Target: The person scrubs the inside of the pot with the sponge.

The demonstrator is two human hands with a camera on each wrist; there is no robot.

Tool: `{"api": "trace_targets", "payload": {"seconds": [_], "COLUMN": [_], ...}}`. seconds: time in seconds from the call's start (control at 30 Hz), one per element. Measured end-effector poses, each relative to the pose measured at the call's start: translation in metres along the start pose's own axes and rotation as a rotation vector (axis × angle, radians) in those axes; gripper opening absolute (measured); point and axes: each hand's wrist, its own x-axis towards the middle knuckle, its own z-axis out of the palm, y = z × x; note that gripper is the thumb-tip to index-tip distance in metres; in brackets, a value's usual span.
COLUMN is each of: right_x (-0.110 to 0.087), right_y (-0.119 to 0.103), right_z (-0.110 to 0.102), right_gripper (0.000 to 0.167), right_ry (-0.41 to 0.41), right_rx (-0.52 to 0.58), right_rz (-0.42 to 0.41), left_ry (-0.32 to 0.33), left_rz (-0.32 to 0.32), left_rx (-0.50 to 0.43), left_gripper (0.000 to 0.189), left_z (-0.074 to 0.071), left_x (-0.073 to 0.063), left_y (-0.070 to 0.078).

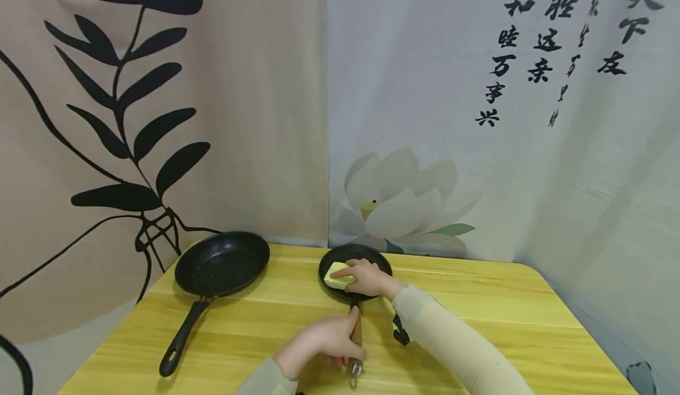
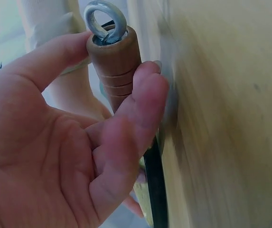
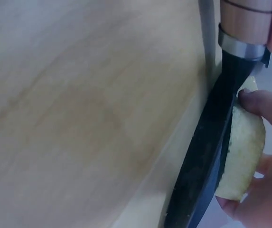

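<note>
A small black frying pan (image 1: 349, 252) lies on the wooden table, its handle pointing toward me. My left hand (image 1: 330, 337) grips the brown wooden handle (image 2: 114, 59) between thumb and fingers, close to the metal hanging ring (image 2: 91, 21) at its end. Inside the pan, my right hand (image 1: 368, 278) holds a pale yellow sponge (image 1: 333, 279) against the cooking surface. The right wrist view shows thumb and fingers pinching the sponge (image 3: 244, 152) at its edges, just above the dark pan rim (image 3: 192, 175). The sponge's underside is hidden.
A larger black frying pan (image 1: 223, 262) with a black handle (image 1: 183, 336) rests at the table's left side. Printed cloth (image 1: 265, 117) hangs right behind the table (image 1: 478, 306), whose rounded right corner is in view.
</note>
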Motion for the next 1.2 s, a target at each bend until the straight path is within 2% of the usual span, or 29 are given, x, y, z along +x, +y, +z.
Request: {"api": "trace_targets", "payload": {"seconds": [0.17, 0.57, 0.77, 0.97, 1.2], "right_x": [0.003, 0.01, 0.017, 0.025, 0.03], "right_y": [-0.003, -0.005, -0.002, 0.002, 0.004], "right_z": [-0.001, -0.002, -0.003, -0.002, -0.002], "right_gripper": [0.043, 0.044, 0.044, 0.045, 0.045], "right_ry": [0.002, 0.001, -0.003, -0.011, -0.014], "right_rx": [0.001, 0.046, 0.035, 0.041, 0.047], "right_rz": [0.01, 0.032, 0.033, 0.055, 0.057], "left_ry": [0.001, -0.013, 0.014, 0.006, 0.02], "left_rz": [0.003, -0.035, -0.043, -0.053, -0.062], "left_rx": [0.014, -0.018, -0.007, -0.057, -0.059], "left_gripper": [0.099, 0.1, 0.099, 0.098, 0.096], "left_z": [0.001, 0.003, 0.006, 0.005, 0.006], "left_x": [0.0, 0.001, 0.001, 0.0, -0.001], "left_y": [-0.001, 0.0, 0.0, 0.002, 0.004]}}
